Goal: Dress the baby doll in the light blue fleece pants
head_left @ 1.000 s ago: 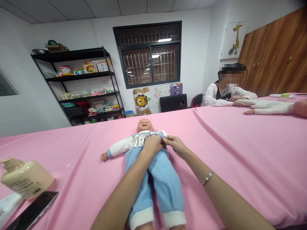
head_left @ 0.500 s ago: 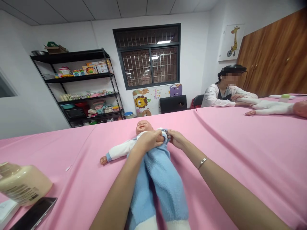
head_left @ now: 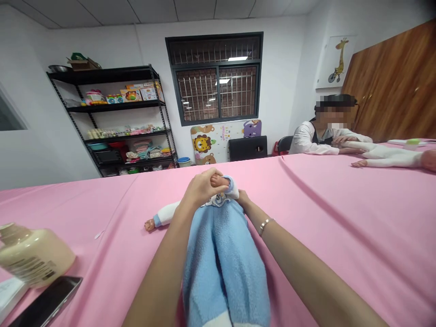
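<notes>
A baby doll (head_left: 218, 200) lies on its back on the pink-covered table, in a white top with blue cuffs and fluffy light-blue trousers (head_left: 235, 259). My left hand (head_left: 200, 188) is closed around the doll's small hand (head_left: 220, 180), which is raised over its chest and sticks out of the blue cuff (head_left: 232, 182). Against the outer side of that same white sleeve (head_left: 233, 193) is my right hand (head_left: 242, 200), gripping the cloth, its fingertips hidden behind it. The doll's other arm (head_left: 166, 215) stretches out to the left. My left hand covers its head.
At the left stand a cream bottle (head_left: 41, 256) and a dark phone (head_left: 47, 304). A seated person (head_left: 316, 136) across the table on the right holds another doll (head_left: 391, 154) in white. Behind are a black shelf (head_left: 109, 106) and a padded black panel (head_left: 247, 149).
My left hand has moved up with the doll's hand, now further out of the cuff. My right hand has shifted behind the sleeve. The doll's face has become hidden.
</notes>
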`<act>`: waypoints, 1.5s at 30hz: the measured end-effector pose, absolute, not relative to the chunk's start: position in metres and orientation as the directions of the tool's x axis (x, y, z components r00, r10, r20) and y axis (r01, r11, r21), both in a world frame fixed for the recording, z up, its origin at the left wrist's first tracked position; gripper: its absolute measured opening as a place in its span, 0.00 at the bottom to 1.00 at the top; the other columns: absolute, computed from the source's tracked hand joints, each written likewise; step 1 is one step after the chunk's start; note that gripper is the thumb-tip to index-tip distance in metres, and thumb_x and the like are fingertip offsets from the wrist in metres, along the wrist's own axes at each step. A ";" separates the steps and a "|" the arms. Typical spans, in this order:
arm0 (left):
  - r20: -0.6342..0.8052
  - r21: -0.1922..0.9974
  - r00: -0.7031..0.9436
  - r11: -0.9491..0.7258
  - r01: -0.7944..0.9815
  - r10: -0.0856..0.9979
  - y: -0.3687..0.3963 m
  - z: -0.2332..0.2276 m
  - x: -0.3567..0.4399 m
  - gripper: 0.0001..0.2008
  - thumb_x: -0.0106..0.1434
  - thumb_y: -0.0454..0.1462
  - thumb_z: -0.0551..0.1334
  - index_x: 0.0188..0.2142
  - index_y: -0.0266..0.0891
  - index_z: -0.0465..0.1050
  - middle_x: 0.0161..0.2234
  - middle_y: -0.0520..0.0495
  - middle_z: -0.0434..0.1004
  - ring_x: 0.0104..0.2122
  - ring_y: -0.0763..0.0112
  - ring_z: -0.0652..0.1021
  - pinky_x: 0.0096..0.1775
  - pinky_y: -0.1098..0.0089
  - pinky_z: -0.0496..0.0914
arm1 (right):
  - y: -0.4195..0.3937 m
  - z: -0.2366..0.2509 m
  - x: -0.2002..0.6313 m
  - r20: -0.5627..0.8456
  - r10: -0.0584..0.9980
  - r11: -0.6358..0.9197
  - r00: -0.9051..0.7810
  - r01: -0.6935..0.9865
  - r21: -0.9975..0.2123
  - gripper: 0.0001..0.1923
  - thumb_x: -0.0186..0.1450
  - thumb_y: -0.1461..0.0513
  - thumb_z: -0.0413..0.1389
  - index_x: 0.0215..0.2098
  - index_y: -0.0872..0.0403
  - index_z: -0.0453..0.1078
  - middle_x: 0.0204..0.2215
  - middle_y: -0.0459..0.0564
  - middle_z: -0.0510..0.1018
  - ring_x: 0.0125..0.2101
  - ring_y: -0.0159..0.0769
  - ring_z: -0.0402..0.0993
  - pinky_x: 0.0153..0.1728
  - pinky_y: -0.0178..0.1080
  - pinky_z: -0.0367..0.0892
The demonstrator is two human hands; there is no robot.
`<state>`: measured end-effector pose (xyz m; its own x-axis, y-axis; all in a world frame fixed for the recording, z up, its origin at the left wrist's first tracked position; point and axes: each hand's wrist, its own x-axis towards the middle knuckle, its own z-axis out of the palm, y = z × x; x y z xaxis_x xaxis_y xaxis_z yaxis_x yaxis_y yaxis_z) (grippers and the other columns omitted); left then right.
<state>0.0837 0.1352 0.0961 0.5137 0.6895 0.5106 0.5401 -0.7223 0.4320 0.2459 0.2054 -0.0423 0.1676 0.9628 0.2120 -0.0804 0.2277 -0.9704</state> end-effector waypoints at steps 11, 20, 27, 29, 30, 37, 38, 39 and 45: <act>0.366 0.816 0.229 -0.430 0.387 0.902 0.146 0.072 0.072 0.23 0.58 0.49 0.57 0.45 0.33 0.66 0.38 0.41 0.75 0.32 0.68 0.76 0.31 0.71 0.68 | 0.135 -0.024 0.258 -0.033 0.999 -0.038 -0.019 -0.644 -0.764 0.16 0.57 0.56 0.57 0.41 0.56 0.68 0.40 0.52 0.76 0.36 0.35 0.73 0.36 0.35 0.70; 0.315 0.905 0.171 -0.349 0.241 0.934 0.139 0.024 0.026 0.24 0.54 0.55 0.55 0.30 0.34 0.71 0.28 0.49 0.72 0.30 0.70 0.69 0.33 0.72 0.65 | 0.147 -0.039 0.268 -0.223 0.973 -0.100 0.061 -0.760 -0.643 0.11 0.65 0.55 0.49 0.40 0.54 0.63 0.33 0.52 0.74 0.34 0.37 0.74 0.36 0.39 0.73; 0.259 0.844 0.193 -0.319 0.431 0.946 0.135 0.007 0.026 0.22 0.53 0.54 0.57 0.21 0.36 0.62 0.19 0.56 0.57 0.23 0.76 0.60 0.27 0.75 0.56 | 0.142 -0.039 0.272 -0.255 0.965 -0.131 0.067 -0.716 -0.685 0.12 0.66 0.57 0.46 0.40 0.59 0.62 0.35 0.57 0.74 0.36 0.37 0.75 0.37 0.37 0.72; 0.256 0.809 0.179 -0.312 0.499 0.950 0.136 0.004 0.022 0.23 0.53 0.54 0.57 0.20 0.36 0.60 0.19 0.56 0.56 0.23 0.76 0.60 0.27 0.75 0.55 | 0.138 -0.038 0.272 -0.254 0.966 -0.167 0.057 -0.612 -0.773 0.13 0.66 0.55 0.47 0.36 0.58 0.65 0.32 0.56 0.75 0.33 0.36 0.75 0.35 0.36 0.71; 0.242 0.802 0.180 -0.301 0.517 0.954 0.138 0.002 0.019 0.23 0.53 0.55 0.57 0.20 0.37 0.61 0.19 0.55 0.58 0.23 0.76 0.61 0.27 0.74 0.56 | 0.136 -0.038 0.273 -0.250 0.966 -0.182 0.059 -0.530 -0.828 0.16 0.66 0.53 0.47 0.33 0.58 0.66 0.29 0.55 0.75 0.31 0.35 0.74 0.33 0.36 0.71; 0.136 0.871 0.223 -0.224 0.437 0.965 0.164 -0.017 -0.011 0.26 0.56 0.55 0.53 0.38 0.36 0.73 0.43 0.43 0.74 0.44 0.58 0.71 0.49 0.65 0.61 | 0.121 -0.026 0.292 0.015 0.925 0.015 -0.380 -0.003 -1.000 0.21 0.56 0.47 0.57 0.20 0.56 0.66 0.20 0.43 0.65 0.22 0.27 0.58 0.27 0.32 0.56; 0.135 0.873 0.247 -0.233 0.428 0.960 0.164 -0.018 -0.013 0.25 0.55 0.55 0.55 0.37 0.36 0.74 0.42 0.44 0.75 0.44 0.58 0.71 0.49 0.64 0.61 | 0.121 -0.025 0.294 0.051 0.912 0.059 -0.406 0.007 -0.998 0.19 0.53 0.49 0.60 0.20 0.56 0.65 0.20 0.42 0.64 0.23 0.27 0.58 0.27 0.32 0.55; 0.133 0.877 0.279 -0.244 0.415 0.951 0.164 -0.019 -0.015 0.24 0.55 0.54 0.56 0.36 0.36 0.74 0.41 0.45 0.75 0.43 0.58 0.71 0.49 0.64 0.62 | 0.123 -0.025 0.296 0.091 0.925 0.097 -0.368 0.000 -0.995 0.19 0.52 0.50 0.62 0.20 0.56 0.64 0.20 0.42 0.64 0.23 0.27 0.57 0.28 0.33 0.55; 0.118 0.911 0.403 -0.260 0.320 0.908 0.153 -0.010 -0.016 0.19 0.55 0.52 0.58 0.29 0.36 0.70 0.31 0.49 0.73 0.33 0.67 0.70 0.38 0.69 0.64 | 0.140 -0.044 0.286 0.251 0.954 0.240 0.166 0.084 -0.967 0.26 0.48 0.41 0.57 0.19 0.55 0.60 0.17 0.40 0.59 0.20 0.27 0.52 0.23 0.34 0.49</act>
<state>-0.0163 0.1526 -0.0099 0.4030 0.9076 0.1181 0.3195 -0.2605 0.9111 0.2862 0.1396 -0.0442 0.1661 0.9536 0.2512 0.0841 0.2401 -0.9671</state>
